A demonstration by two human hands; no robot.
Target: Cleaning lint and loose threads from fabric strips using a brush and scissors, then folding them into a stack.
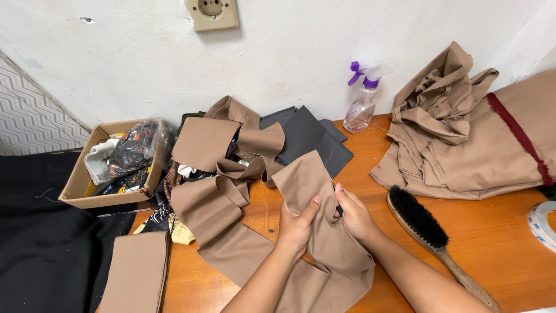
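Down at the front of the orange wooden table, both hands are on a tan fabric strip that lies draped across the boards. Left hand pinches it, thumb up over the cloth and fingers closed around the fold. Right hand meets it from the other side, fingers curled shut on the same edge; something small and dark peeks out between them, too hidden to name. Just beside the right wrist lies a black-bristled brush; behind, a spray bottle stands near a heap of tan garments. A cardboard box of scraps sits left. Risk, as I judge it: the strip's long loose tail could drag and slide off the table's edge, or an elbow could knock the brush away.
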